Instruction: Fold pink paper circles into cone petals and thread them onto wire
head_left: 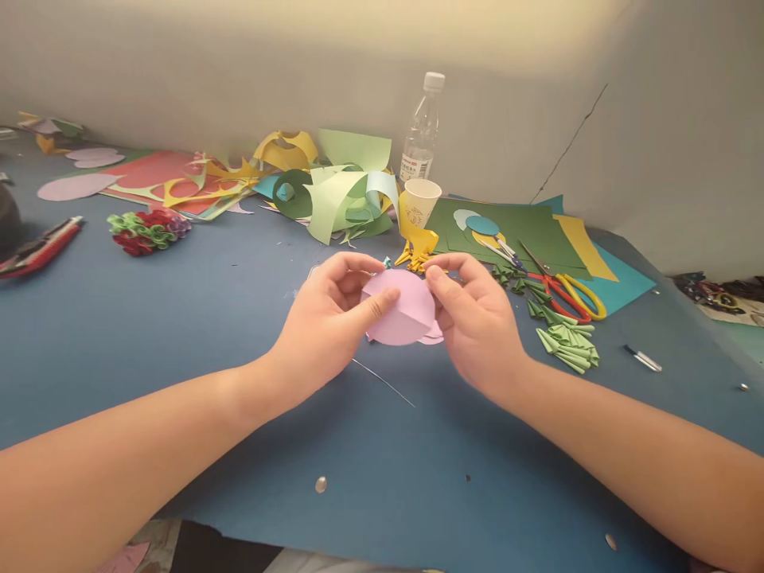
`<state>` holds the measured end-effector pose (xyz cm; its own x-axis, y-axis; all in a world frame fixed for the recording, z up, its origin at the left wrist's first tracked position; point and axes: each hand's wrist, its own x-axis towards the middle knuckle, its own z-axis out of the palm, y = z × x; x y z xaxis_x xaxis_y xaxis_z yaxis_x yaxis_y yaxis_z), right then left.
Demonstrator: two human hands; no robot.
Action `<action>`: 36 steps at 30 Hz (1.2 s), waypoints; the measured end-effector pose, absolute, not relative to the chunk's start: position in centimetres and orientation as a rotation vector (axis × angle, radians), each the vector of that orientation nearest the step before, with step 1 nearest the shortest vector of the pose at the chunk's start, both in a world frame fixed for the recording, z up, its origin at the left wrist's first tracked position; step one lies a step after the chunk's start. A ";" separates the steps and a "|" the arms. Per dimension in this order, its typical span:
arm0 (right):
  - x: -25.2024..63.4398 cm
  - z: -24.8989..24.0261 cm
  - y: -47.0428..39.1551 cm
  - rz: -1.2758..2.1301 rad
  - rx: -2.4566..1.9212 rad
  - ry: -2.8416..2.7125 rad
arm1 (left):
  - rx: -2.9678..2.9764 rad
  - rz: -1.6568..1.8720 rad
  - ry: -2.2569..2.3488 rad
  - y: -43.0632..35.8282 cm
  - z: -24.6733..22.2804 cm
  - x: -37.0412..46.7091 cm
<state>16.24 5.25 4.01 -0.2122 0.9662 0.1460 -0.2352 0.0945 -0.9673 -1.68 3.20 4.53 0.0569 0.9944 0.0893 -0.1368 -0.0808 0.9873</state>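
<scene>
A pink paper circle (406,322) with a crease across it is held up between my two hands over the table. My left hand (337,306) pinches its left side, the thumb lying across the front. At its upper right edge, the thumb and fingertips of my right hand (477,318) are closed on the paper. More pink paper (433,334) shows partly behind the circle, mostly hidden. On the table below lies a thin wire (385,383). Just beyond my fingertips are small folded yellow paper pieces (418,259).
Behind my hands stand a paper cup (421,203) and a plastic bottle (422,131). Scissors (561,290) and folded green paper cones (570,346) lie at the right. Paper scraps (340,199) heap at the back; a red and green paper flower cluster (148,231) sits left.
</scene>
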 end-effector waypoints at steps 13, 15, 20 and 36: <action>16.3 -0.1 5.4 1.226 -0.823 -1.393 | 1.041 1.178 1.008 3.7 3.4 -1.8; 16.4 -0.4 5.5 1.245 -0.779 -1.405 | 1.010 1.158 0.961 3.8 3.1 -1.8; 16.5 -0.5 5.8 1.239 -0.765 -1.412 | 1.015 1.219 0.951 3.9 2.5 -1.8; 17.4 -0.7 6.4 1.473 -0.714 -1.423 | 1.249 0.916 0.937 4.3 3.0 -2.1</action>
<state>17.45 6.36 -0.67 -0.3938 0.8988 0.1925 -0.2231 0.1096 -0.9686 -2.09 4.29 2.96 0.3522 0.9332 -0.0708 -0.0496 0.0941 0.9943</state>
